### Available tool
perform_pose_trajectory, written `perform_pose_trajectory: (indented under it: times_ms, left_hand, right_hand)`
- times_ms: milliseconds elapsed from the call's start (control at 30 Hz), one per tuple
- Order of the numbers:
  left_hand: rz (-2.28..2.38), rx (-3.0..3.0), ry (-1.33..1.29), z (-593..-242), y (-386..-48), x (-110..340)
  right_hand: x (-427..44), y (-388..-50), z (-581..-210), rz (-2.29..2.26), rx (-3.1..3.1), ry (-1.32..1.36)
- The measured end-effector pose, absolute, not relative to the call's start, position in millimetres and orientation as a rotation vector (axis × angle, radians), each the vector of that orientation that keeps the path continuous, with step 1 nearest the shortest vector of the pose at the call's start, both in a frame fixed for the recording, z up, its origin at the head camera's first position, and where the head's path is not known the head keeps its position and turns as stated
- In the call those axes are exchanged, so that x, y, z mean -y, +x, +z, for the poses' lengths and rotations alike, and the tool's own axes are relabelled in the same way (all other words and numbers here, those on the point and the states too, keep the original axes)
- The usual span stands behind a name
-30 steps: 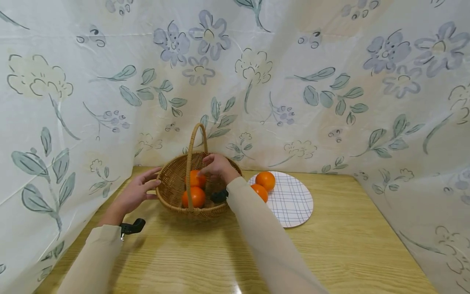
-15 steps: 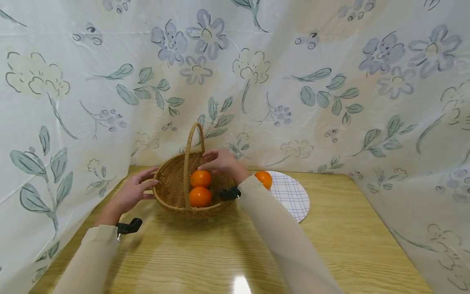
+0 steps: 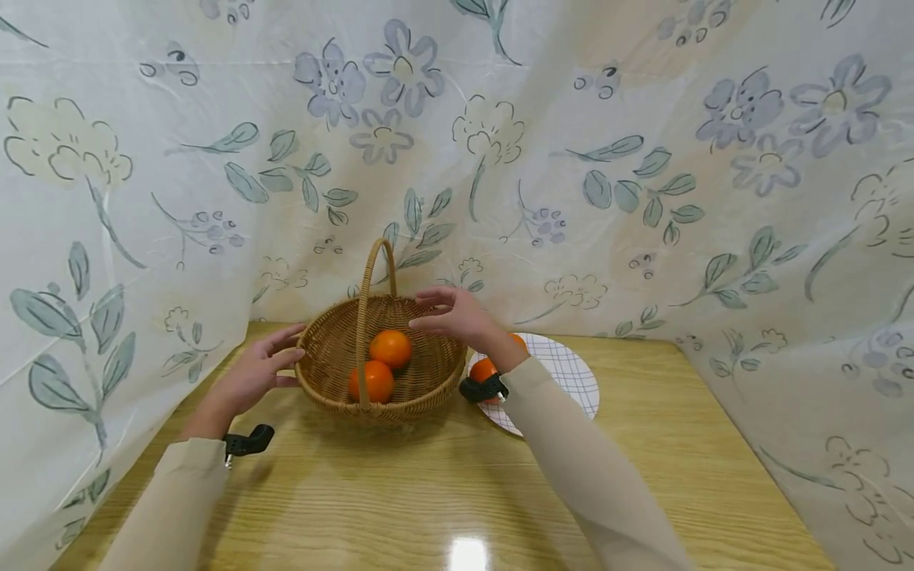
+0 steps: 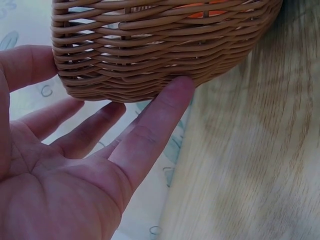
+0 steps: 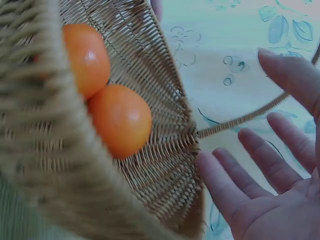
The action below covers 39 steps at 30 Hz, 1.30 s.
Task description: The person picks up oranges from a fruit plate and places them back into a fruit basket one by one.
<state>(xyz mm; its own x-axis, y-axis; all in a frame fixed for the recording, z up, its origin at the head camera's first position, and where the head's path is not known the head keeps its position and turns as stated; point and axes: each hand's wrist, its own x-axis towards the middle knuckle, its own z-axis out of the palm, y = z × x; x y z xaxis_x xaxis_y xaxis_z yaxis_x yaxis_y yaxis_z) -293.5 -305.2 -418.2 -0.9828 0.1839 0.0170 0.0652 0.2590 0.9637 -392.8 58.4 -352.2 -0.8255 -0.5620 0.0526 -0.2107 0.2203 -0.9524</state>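
A brown wicker basket [image 3: 321,365] with a tall arched handle [image 3: 367,309] stands on the table. Inside it two oranges lie touching, the rear orange [image 3: 390,348] and the front orange [image 3: 377,382], which the handle partly crosses. My left hand [image 3: 257,373] touches the basket's left side with extended, spread fingers; the left wrist view shows the fingertips [image 4: 181,86] against the weave. Above the right rim, my right hand [image 3: 460,317] is held with loose fingers and nothing in them. In the right wrist view its fingers [image 5: 220,180] appear spread beside the basket.
Right of the basket lies a flat white plate [image 3: 571,377] with a blue grid pattern. Two more oranges are on it, one orange [image 3: 483,369] partly behind my right wrist. Floral cloth [image 3: 457,159] hangs behind and at both sides of the wooden table [image 3: 357,492].
My right hand has drawn away from the oranges in the basket, back to the right over the rim. The basket's oranges have rolled slightly. My left hand stays at the basket's side.
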Motion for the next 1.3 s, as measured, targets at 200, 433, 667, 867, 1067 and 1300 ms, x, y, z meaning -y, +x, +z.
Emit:
perform_pose_trajectory:
  times_ms: [200, 433, 667, 867, 1067, 1300]
  left_hand:
    - [1.831, -2.411, 0.253, -417, -292, 306]
    - [1.825, -2.412, 0.262, -416, -291, 307]
    - [1.829, -2.414, 0.29, -418, -291, 309]
    - [1.81, -2.426, 0.307, -417, -289, 308]
    - [1.811, -2.424, 0.289, -415, -287, 309]
    - [1.811, -2.42, 0.291, -416, -288, 310]
  right_hand:
    - [-89, -384, -352, -1.687, -2.276, -0.722]
    - [-129, -382, -363, -1.756, -2.372, -0.699]
    - [-162, -373, -377, -1.81, -2.45, -0.63]
    - [-182, -368, -396, -1.847, -2.539, -0.583]
    - [-194, -365, -415, -1.861, -2.634, -0.545]
    - [-208, -373, -437, -1.85, -2.585, -0.538]
